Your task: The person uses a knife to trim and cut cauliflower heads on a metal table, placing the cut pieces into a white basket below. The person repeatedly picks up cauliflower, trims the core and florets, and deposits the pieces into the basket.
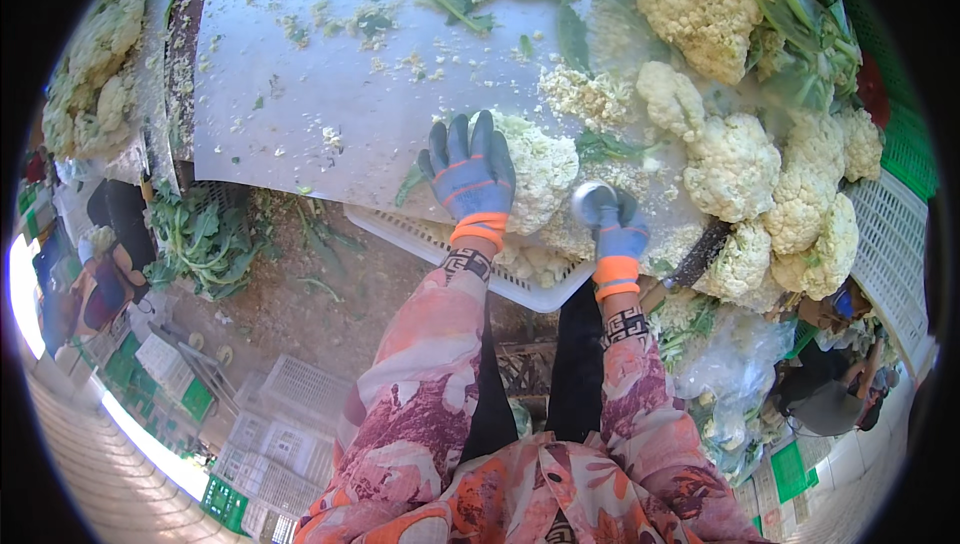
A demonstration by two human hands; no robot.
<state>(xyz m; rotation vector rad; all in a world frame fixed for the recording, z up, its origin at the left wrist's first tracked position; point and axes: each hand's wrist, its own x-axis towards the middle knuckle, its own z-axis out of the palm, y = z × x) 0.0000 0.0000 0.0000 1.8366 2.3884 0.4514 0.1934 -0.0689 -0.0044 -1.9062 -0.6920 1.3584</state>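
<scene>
My left hand (466,172), in a grey-blue glove with orange cuff, rests over the left part of a cut white cauliflower (540,166), its fingers curved onto it. My right hand (614,229), in a similar glove, is closed on a shiny round metal tool (590,202) just right of that cauliflower, with its lower part hidden by the fingers. Both hands are over the near edge of a pale work surface (290,94) strewn with leaves and crumbs. Beneath them, a white perforated crate (390,228) holds cauliflower pieces. A dark elongated object (700,249) lies right of my right hand.
Whole cauliflower heads (730,164) pile at right beside a white crate (880,254); more (95,84) sit far left. Leaves (205,239) hang at left. Stacked crates (270,424) and plastic bags (730,364) are below. Other people appear at far left (110,274) and far right (830,394).
</scene>
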